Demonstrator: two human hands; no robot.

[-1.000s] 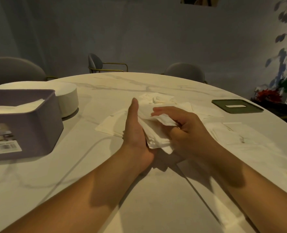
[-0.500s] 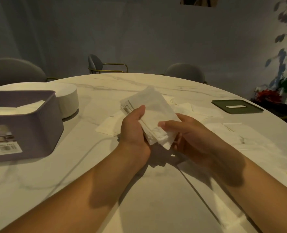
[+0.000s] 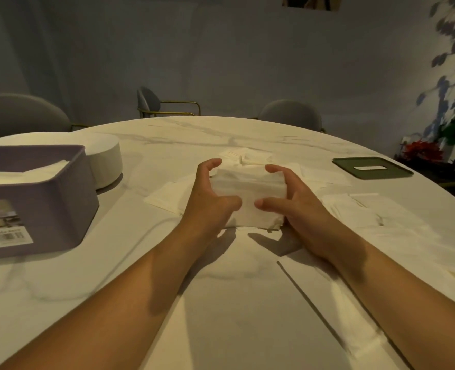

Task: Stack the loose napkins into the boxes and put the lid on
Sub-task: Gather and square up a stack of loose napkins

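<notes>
Left of napkin stack [image 3: 247, 189], purple box [image 3: 60, 198], label [image 3: 2, 227] illegible

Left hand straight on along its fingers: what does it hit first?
Probably the loose white folded napkins just beyond the left hand, which grips the white napkin stack; depth unclear.

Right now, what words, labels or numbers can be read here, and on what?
Label on the purple box: a barcode and small print, too blurred to read.
Green lid: no lettering visible.
Nothing else shows any text.
</notes>
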